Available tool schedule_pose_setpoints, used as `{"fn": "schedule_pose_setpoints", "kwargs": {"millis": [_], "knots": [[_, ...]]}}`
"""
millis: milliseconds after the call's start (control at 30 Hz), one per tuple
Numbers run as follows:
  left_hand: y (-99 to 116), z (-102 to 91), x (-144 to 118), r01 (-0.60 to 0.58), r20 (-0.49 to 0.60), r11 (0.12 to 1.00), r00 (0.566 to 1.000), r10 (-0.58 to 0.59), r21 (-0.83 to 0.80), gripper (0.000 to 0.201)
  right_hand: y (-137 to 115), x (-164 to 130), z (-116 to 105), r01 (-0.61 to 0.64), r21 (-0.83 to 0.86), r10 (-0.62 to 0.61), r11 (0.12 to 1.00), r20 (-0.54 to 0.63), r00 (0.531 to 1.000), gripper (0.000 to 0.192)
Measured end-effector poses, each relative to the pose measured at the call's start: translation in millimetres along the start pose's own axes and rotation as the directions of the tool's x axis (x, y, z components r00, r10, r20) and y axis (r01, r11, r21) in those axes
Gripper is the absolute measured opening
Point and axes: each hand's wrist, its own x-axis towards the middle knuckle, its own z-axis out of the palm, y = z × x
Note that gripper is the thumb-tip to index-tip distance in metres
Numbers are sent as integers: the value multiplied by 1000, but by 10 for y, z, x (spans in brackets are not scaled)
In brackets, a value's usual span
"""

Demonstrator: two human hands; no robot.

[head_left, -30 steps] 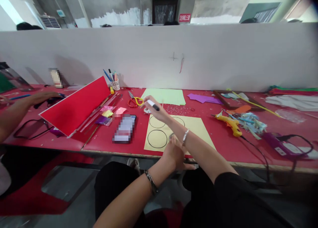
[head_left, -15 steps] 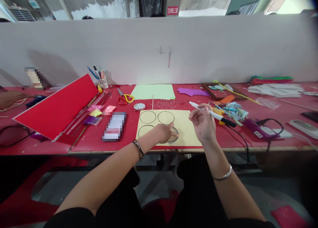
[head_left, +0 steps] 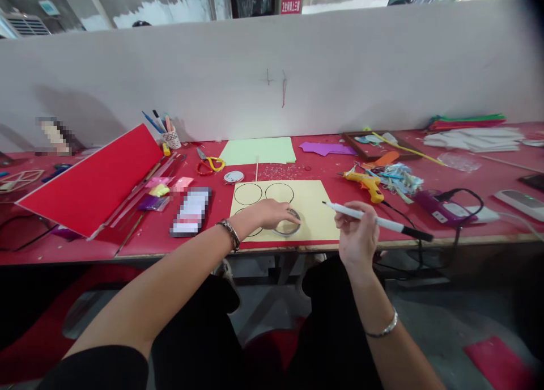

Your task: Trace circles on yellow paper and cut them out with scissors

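A yellow sheet of paper (head_left: 317, 208) lies at the front of the red table, with circles drawn on it in black line. My left hand (head_left: 274, 213) is on the sheet, its fingers pressing down a grey round ring (head_left: 285, 230) at the lower right of the circles. Part of the lower left circle is covered by that hand. My right hand (head_left: 358, 237) grips a white marker pen (head_left: 389, 224) with a black end; its uncapped tip points left, above the paper and clear of it.
A phone (head_left: 191, 211) lies left of the paper, near a tilted red board (head_left: 96, 180). Behind are scissors (head_left: 210, 162), a round white lid (head_left: 233, 177) and pale green paper (head_left: 259, 152). To the right lie a yellow glue gun (head_left: 365, 184) and a purple device (head_left: 442, 207).
My right hand has lowered and moved right with the marker pen. The fingers of my left hand have shifted on the ring. Another person's hand at the far left has left the view.
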Motion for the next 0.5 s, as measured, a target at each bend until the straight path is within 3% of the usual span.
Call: {"fn": "schedule_pose_setpoints", "kwargs": {"millis": [100, 233, 333, 500], "knots": [[-56, -21, -15, -18, 26, 999, 999, 19, -39, 66, -15, -298, -23, 75, -86, -79, 993, -38, 996, 27], [-144, -15, 3, -41, 70, 993, 996, 49, -112, 69, 19, -617, 24, 97, -212, -70, 972, 135, 988, 24], [-190, -11, 34, -46, 115, 985, 991, 65, -167, 70, 68, -714, 86, 130, -291, -53, 948, 257, 965, 20], [-198, -20, 61, -44, 138, 972, 987, 78, -232, 69, 102, -722, 158, 196, -360, -57, 912, 361, 931, 17]]}}
